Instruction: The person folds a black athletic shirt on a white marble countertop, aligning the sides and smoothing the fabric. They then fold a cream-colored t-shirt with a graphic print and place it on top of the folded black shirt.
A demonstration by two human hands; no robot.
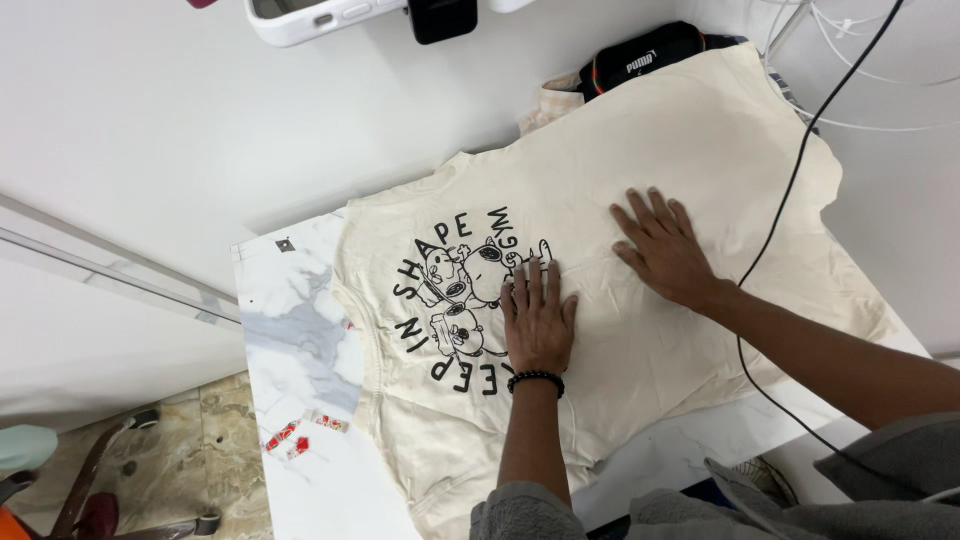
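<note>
A cream T-shirt (pixel 600 200) with a black cartoon print lies spread flat over a white marble-pattern table (pixel 290 320). My left hand (pixel 537 318), with a black bead bracelet at the wrist, presses flat on the shirt at the edge of the print, fingers together. My right hand (pixel 665 250) lies flat on the plain cloth further right, fingers slightly spread. Neither hand holds anything.
A black cable (pixel 790 190) runs across the shirt's right side. A black folded garment (pixel 640 58) and a pale cloth lie beyond the shirt. Small red-and-white packets (pixel 300 435) sit on the table's left part. White devices (pixel 320 18) sit at the top edge.
</note>
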